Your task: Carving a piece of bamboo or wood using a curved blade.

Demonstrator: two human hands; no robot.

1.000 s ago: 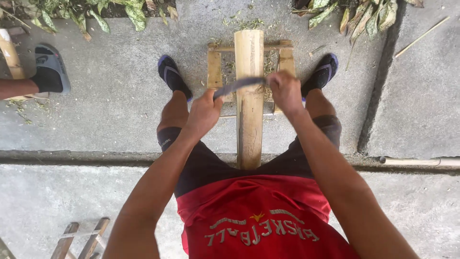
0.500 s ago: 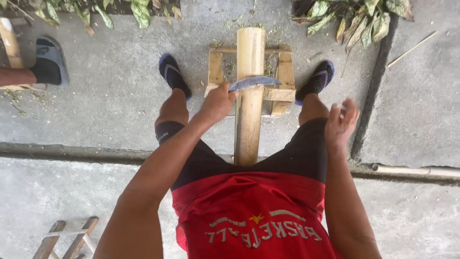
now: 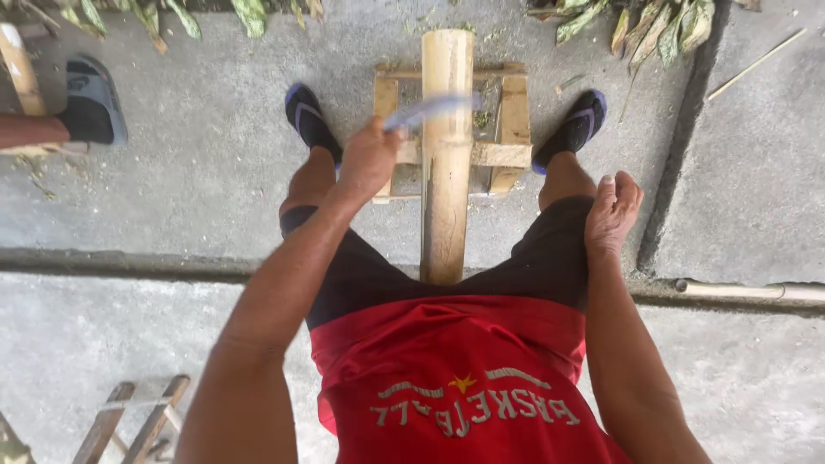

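Note:
A thick pale bamboo pole [image 3: 446,163] runs away from me between my knees, resting on a small wooden frame [image 3: 512,129] on the concrete. My left hand [image 3: 368,159] grips the handle of a long knife, whose blurred blade [image 3: 430,109] lies across the pole near its far end. My right hand [image 3: 612,211] holds nothing and hovers over my right knee, fingers loosely curled and apart. My feet in dark sandals [image 3: 308,119] stand on both sides of the frame.
Another person's foot in a grey sandal [image 3: 93,103] is at the far left beside a bamboo piece [image 3: 19,69]. Green leaves [image 3: 653,24] lie along the top. A wooden ladder-like frame [image 3: 129,421] sits at the lower left. A thin stick [image 3: 754,64] lies at right.
My right hand has let go of the knife and dropped beside my right knee. My left hand alone now moves the blade across the pole, tilted upward at its tip.

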